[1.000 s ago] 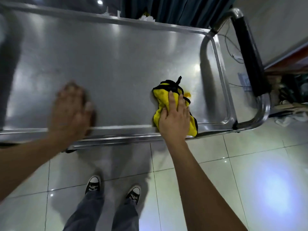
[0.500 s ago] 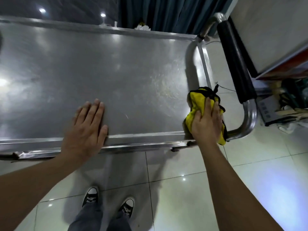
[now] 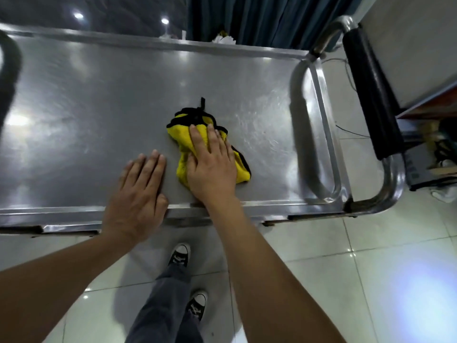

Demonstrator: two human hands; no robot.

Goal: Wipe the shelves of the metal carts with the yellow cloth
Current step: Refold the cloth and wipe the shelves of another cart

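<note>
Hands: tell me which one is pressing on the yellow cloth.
The right hand presses flat on the yellow cloth; the left hand rests on bare metal shelf beside it.

Yellow cloth point(image 3: 184, 167) edged in black, silver-grey shelf point(image 3: 99, 115), black handle grip point(image 3: 371, 95), teal curtain point(image 3: 259, 18), white floor tiles point(image 3: 395, 268), black-and-white sneakers point(image 3: 179, 253)

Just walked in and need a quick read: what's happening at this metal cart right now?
A person is wiping the cart's top shelf. The right hand presses a bunched yellow cloth flat against the steel near the front edge, while the left hand rests open beside it, apparently bracing the cart.
</note>
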